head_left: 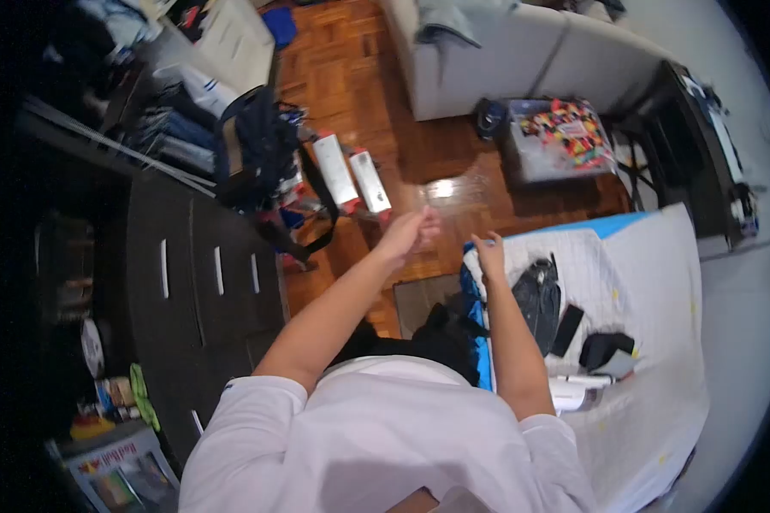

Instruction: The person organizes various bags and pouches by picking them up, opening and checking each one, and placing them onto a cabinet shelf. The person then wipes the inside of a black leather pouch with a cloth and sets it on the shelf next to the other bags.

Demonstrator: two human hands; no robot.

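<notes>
Seen from the head camera, with both forearms stretched forward over the brown parquet floor (443,214), neither hand shows anything in its grasp, and no thing appears lifted, so nothing visible marks work as finished or half done. The left hand (411,232) hangs in the air over the floor, its fingers loosely bent and partly spread, short of a fist; its inner side is too blurred to rule out something very small. The right hand (490,256) is at the near corner of a bed with a white quilted cover (661,295) and a bright blue edge; its thumb and a finger stand apart, the grip is released, and whether the skin touches the cover I cannot tell. Nearest to that hand among the loose things, a dark, shiny, elongated pouch (539,303) lies flat on the cover, with a flat black rectangular object (567,332) just beside it and a crumpled black cloth-like item (605,350) farther along. Beyond the left hand, two long white panels with red ends (335,170) rest near a black backpack with a hanging strap (261,150), which sits by the dark wooden drawers (164,316). Past the bed, a clear plastic box of small multicoloured pieces (546,167) stands by a pale sofa (479,75).
</notes>
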